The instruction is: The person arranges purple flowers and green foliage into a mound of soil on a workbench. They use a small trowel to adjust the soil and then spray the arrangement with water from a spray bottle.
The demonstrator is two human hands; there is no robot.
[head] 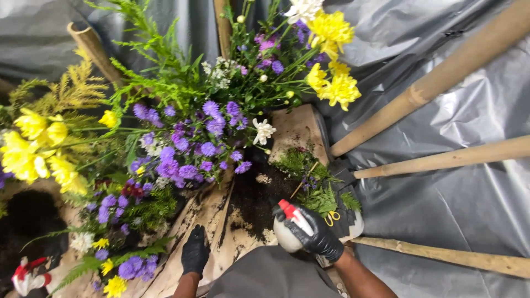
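At the lower right of the view, the right hand [314, 234] in a black glove is wrapped around a pale spray bottle [287, 234] with a red and white trigger head, its nozzle tilted up and left toward the purple asters [182, 160]. The flowers lie up and to the left of the bottle, nearer the left hand [195, 253]. That gloved hand rests flat, fingers together, holding nothing, on the soil-strewn wooden board [221, 221] just below them

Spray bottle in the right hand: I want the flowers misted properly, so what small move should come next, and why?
Probably raise and tilt the spray bottle so its red nozzle faces the purple flowers. The right hand grips it low near the lap, away from the blooms, while the left hand rests flat on the soiled board.
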